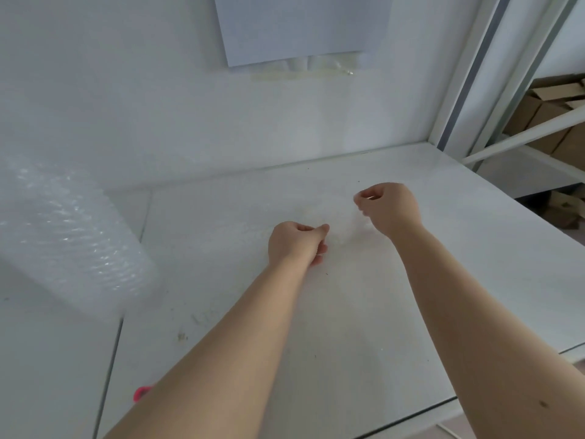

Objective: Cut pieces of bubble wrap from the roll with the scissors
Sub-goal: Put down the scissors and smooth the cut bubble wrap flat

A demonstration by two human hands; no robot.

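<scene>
Clear bubble wrap (341, 224) between left hand (294, 241) and right hand (388, 205)

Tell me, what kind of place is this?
Probably a packing or stock room: a large roll of clear bubble wrap at the left, brown cardboard boxes on white metal shelving at the right, and the left hand and right hand pinching a clear bubble wrap piece.

A person's left hand (296, 242) and right hand (389, 207) each pinch a clear piece of bubble wrap (340, 228) over a white table (348, 312). The bubble wrap roll (69, 236) sits at left, and a pink scissors handle (141, 392) shows near left.
</scene>
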